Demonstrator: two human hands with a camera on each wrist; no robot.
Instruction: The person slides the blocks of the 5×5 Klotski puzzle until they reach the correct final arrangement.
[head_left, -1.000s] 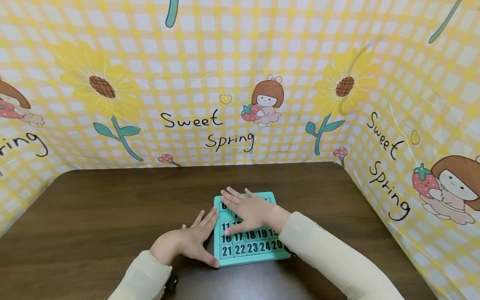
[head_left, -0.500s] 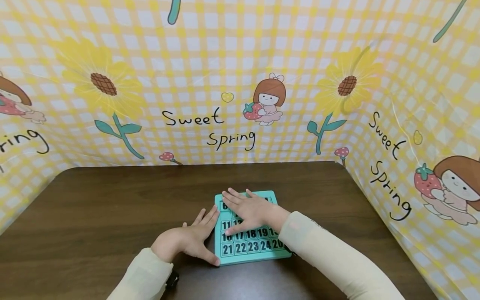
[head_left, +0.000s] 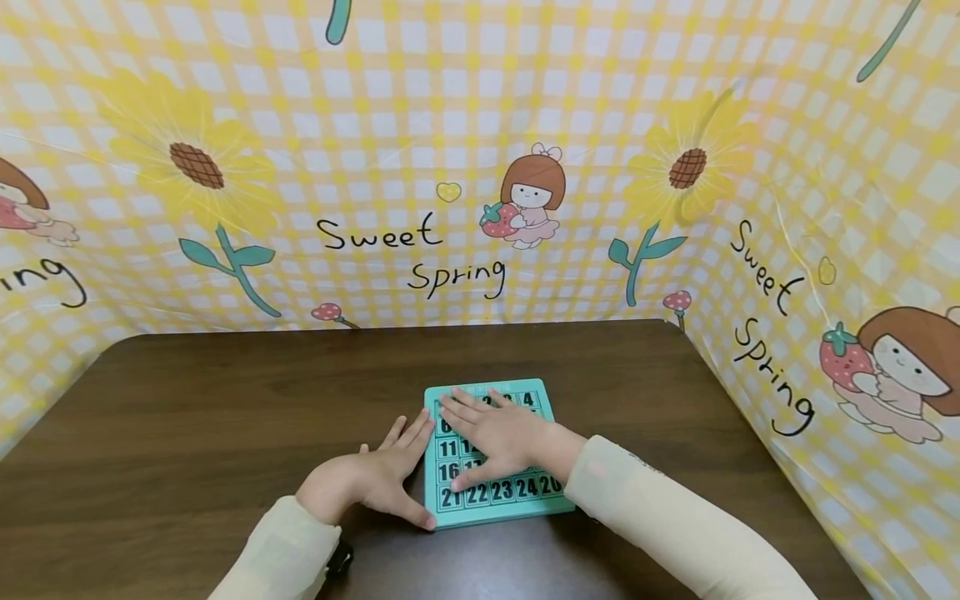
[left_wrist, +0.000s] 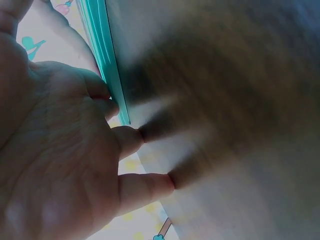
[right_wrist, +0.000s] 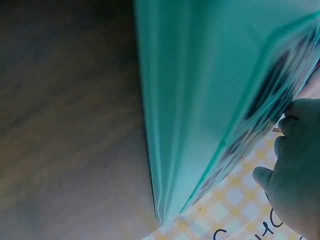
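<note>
A turquoise number slide puzzle lies flat on the table, its black-numbered tiles set in a square frame. My left hand is spread along its left side, the thumb at the near left corner and straight fingers along the edge. In the left wrist view this palm is beside the puzzle's layered side. Over the upper tiles lies my right hand, palm down, fingers spread and fingertips near the upper left tiles. It hides many of the middle numbers. The right wrist view shows the puzzle's near side close up.
The dark brown wooden table extends around the puzzle. A yellow checked cloth with flowers and lettering stands as a wall behind it and on both sides. A black band sits at the left wrist.
My right hand has slid slightly toward me over the puzzle, and the 6 tile has moved down close to the 11. More top-row numbers now show. The left hand stays at the edge.
</note>
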